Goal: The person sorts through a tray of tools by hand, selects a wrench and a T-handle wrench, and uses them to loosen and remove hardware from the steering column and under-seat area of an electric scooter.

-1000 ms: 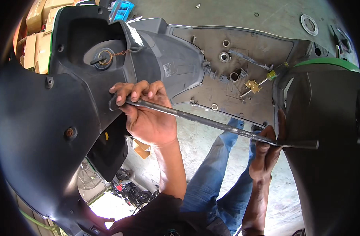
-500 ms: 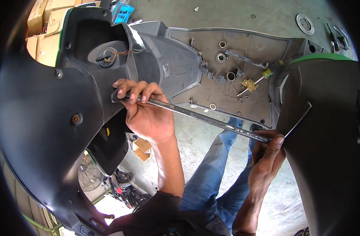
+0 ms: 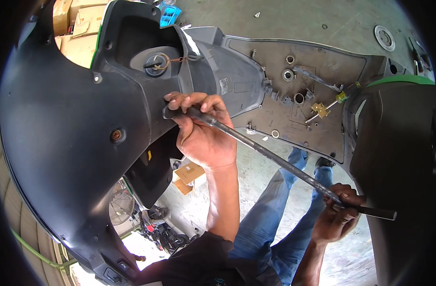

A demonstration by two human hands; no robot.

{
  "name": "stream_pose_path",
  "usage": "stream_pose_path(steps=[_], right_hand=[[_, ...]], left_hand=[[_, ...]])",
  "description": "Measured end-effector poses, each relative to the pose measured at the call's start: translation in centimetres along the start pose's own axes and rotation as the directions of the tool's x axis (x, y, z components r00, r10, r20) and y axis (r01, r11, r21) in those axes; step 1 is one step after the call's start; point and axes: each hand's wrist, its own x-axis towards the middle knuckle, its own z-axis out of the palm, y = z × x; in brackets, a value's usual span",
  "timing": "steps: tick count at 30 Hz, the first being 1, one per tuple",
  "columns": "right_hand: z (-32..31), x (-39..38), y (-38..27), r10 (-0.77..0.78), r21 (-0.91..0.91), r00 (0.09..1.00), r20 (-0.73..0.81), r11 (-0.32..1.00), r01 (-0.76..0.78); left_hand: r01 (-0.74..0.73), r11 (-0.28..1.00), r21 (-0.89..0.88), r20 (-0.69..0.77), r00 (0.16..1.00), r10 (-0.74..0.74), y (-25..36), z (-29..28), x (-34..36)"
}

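The rod (image 3: 275,161) slants down rightward, clamped near its 2 ends: left hand (image 3: 206,138) round the upper, right hand (image 3: 339,217) just short of the lower tip.

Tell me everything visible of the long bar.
The long bar is dark and scuffed, apparently metal, with shiny patches. It slants toward the picture's lower right, the left hand at its thicker left end, the right hand gripping it farther along. Past the right hand, a dark length continues at a flatter angle; the grip hides whether it bends or is a separate piece.
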Motion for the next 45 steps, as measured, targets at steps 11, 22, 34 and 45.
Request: stream_pose_path(steps=[11,22,34,45], right_hand=[[2.3,1.5,7.8,-0.003,0.276,0.996,0.089,0.961,-0.022],[1.5,0.1,9.7,0.151,0.429,0.971,0.184,0.876,-0.218],[-2.0,0.3,20.6,0.783,0.571,0.602,-0.154,0.568,-0.593],[-2.4,5.5,25.6,0.726,0.376,0.634,-0.266,0.684,-0.625]], left_hand=[[0.033,0.987,0.156,0.041,0.998,-0.039,0.4,-1.2,0.4],[0.042,0.980,0.195,0.010,0.999,-0.044,0.7,-0.6,0.0],[0.069,0.997,0.026,-0.104,0.992,-0.066,1.5,0.0,-0.4],[0.079,0.995,-0.059,-0.108,0.990,-0.085,0.8,0.0,-0.8]])
